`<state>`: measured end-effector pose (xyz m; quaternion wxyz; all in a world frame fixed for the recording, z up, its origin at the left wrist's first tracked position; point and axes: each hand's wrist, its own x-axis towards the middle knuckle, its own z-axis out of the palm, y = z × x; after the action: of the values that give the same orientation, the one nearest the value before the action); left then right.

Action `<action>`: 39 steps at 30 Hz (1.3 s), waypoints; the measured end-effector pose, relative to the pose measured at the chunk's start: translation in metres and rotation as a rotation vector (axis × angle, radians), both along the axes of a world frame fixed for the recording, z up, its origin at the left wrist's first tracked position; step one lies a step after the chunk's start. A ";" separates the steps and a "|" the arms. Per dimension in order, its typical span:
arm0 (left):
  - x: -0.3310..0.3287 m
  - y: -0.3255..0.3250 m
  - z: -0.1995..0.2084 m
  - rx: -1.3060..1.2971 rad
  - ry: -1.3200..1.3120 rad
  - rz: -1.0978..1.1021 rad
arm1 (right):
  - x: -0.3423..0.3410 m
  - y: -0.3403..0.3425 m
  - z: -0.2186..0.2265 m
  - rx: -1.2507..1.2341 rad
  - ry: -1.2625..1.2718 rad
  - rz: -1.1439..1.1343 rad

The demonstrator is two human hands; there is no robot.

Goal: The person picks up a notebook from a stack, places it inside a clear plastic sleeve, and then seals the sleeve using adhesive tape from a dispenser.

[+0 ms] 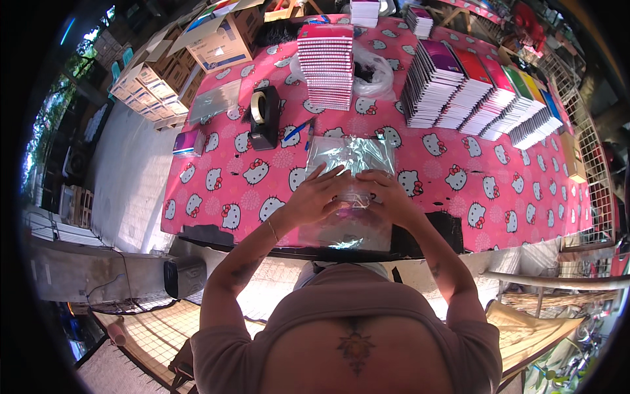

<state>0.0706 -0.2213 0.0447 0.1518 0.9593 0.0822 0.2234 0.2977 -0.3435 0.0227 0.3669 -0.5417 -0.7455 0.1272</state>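
Both hands work over the near middle of the tabletop. The left hand (320, 194) has its grip partly open, the fingers extended toward the right and the thumb apart from them, laid over a clear film (351, 152). The right hand (386, 195) lies just beside it, fingers bent toward the left; whether its grip pinches the film cannot be told. The film lies on the tabletop (430, 190) beneath and between the hands, reaching from just beyond the fingertips to the near edge, with bright glare on its surface. A pinkish patch shows through it between the hands; its nature is unclear.

Just beyond the film, toward the left, lie a blue pen (295, 131) and a second, darker pen (310, 134). Farther left stands a black tape dispenser (264, 121) bearing a pale roll; beyond it lie clear sheets (215, 102), and near the left edge a small stack of booklets (188, 143). At the far middle rises a tall notebook stack (325, 72), with a whitish plastic bag (379, 77) at its right. On the far right stand notebook piles (476, 79) with purple, red, green and blue covers. Cartons (154, 82) occupy the far left.
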 end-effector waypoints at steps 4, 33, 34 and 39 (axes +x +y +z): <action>0.011 -0.008 0.011 -0.166 -0.001 0.059 | -0.009 -0.004 -0.009 0.033 0.102 -0.071; -0.092 0.197 -0.065 -0.385 -0.377 1.163 | -0.039 0.018 -0.027 -0.272 0.930 -0.416; -0.120 0.215 -0.069 -0.909 -0.387 1.087 | -0.045 0.019 -0.026 -0.263 0.933 -0.412; -0.100 0.225 -0.064 -1.370 -0.480 0.841 | -0.038 0.014 -0.037 -0.257 0.947 -0.452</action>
<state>-0.0297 0.0033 -0.0188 0.6183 0.4708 0.5162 0.3600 0.2602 -0.3292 -0.0148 0.6117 -0.6126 -0.3418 0.3657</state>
